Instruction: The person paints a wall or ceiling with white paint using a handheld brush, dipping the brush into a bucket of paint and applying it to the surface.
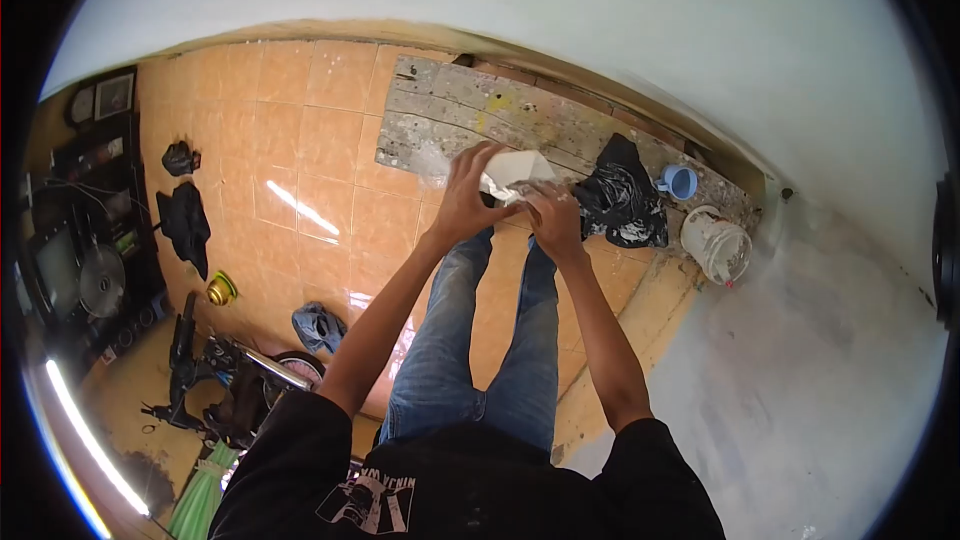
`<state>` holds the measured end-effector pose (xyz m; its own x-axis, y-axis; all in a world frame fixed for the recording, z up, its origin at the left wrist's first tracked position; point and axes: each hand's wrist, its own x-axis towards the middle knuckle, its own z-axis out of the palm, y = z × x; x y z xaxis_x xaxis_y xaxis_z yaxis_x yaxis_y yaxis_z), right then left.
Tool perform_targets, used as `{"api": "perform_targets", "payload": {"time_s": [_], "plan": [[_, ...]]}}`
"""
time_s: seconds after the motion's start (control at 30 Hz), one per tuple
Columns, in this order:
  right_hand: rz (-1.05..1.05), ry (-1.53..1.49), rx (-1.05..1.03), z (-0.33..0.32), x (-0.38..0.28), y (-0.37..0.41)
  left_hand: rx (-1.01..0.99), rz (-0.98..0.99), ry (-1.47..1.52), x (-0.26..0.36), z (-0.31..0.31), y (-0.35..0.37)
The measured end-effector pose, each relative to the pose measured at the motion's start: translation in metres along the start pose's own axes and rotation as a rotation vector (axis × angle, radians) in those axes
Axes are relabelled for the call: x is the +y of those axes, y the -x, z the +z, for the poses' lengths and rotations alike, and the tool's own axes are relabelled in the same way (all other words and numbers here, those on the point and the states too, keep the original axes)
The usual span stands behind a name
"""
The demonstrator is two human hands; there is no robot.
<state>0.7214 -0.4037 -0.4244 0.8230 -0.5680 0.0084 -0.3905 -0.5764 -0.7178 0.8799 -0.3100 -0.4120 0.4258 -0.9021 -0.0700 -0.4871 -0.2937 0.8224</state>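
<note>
A clear plastic bag with a white, block-like mass (518, 169) in it is between my two hands, above the near edge of a paint-spattered wooden bench (440, 105). My left hand (466, 198) grips the bag's left side, its fingers curled over the top. Closed on the crumpled near right edge of the plastic is my right hand (553, 219). The fingertips of both hands come close together at the front of the bag. Just right of my right hand lies a black plastic bag (622, 190) smeared with white.
A blue mug (677, 182) and a white-smeared bucket (716, 245) stand at the bench's right end, near the wall. On the tiled floor to the left are a gold-coloured bowl (221, 288), a grey-blue cloth (318, 327) and a bicycle (260, 370).
</note>
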Motion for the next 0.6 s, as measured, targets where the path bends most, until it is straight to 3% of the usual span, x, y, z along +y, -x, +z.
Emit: {"api": "perform_targets", "payload": {"time_s": [0.2,0.33,0.43,0.53,0.6], "plan": [[-0.03,-0.11,0.071,-0.115,-0.046,0.042,-0.54,0.409,0.117,0.073,0.026,-0.031],[-0.038,-0.272,0.215,-0.191,-0.066,0.079,-0.849,0.572,0.414,0.16,0.037,-0.039],[0.003,-0.347,0.403,-0.235,-0.071,0.106,-1.13,0.446,0.605,0.213,0.055,-0.047],[0.222,-0.446,0.63,-0.258,-0.053,0.144,-1.589,0.119,0.451,0.264,0.081,-0.06],[0.387,-0.474,0.747,-0.263,-0.036,0.17,-1.604,0.045,0.429,0.273,0.114,-0.051]]}}
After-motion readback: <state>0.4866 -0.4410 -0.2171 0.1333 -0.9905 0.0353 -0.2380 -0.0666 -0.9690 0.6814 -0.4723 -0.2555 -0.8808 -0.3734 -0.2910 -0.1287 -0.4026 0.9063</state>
